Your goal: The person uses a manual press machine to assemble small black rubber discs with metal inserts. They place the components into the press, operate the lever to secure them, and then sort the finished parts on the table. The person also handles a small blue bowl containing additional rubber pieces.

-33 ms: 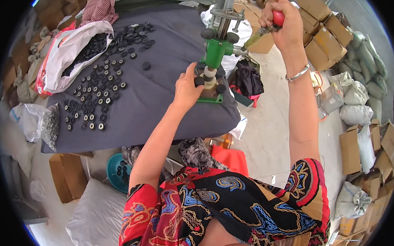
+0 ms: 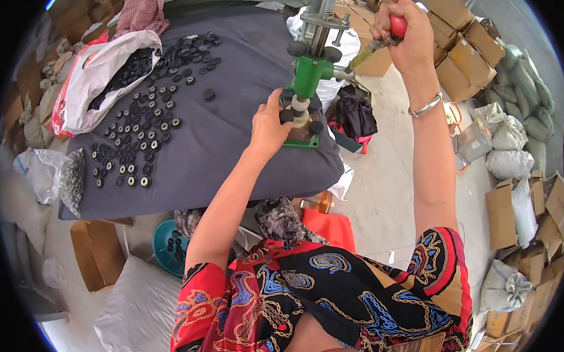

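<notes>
A green hand press point(image 2: 308, 76) stands at the table's right end, with a threaded column and black knobs. My right hand point(image 2: 411, 38) is raised at the upper right, closed round the press lever point(image 2: 365, 55), whose red ball knob point(image 2: 399, 26) shows by the fingers. My left hand point(image 2: 268, 127) is at the press's lower fixture point(image 2: 300, 121), index finger and thumb curved about its left side by a black knob point(image 2: 285, 115). What lies under the ram is mostly hidden. Many round black caps point(image 2: 132, 144), several with pale metal rings, are spread to the left.
A dark grey cloth covers the table point(image 2: 228, 60). An open white sack point(image 2: 74, 102) of black parts and a clear bag point(image 2: 73, 180) lie at its left. Below is a teal basin point(image 2: 163, 251) with black parts. Cardboard boxes point(image 2: 470, 64) and stacked sacks point(image 2: 527, 87) line the right.
</notes>
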Demonstrator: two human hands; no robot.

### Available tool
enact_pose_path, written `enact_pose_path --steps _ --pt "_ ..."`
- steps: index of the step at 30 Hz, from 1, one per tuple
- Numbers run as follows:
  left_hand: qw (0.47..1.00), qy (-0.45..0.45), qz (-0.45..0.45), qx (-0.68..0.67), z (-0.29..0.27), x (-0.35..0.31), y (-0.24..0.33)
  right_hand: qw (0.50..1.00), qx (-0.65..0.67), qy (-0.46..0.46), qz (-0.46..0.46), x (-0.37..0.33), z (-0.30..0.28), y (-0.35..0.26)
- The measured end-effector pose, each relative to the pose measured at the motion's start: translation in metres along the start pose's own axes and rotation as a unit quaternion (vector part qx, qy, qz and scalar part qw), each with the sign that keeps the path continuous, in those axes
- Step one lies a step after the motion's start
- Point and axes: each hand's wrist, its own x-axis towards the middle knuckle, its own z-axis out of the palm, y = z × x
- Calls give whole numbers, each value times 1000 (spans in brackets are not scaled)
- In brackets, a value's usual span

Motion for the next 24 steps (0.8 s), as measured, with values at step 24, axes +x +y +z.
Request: enact_pose_path --steps 24 --pt "995 54 9 -77 17 9 -12 952 -165 -93 -240 -158 -4 57"
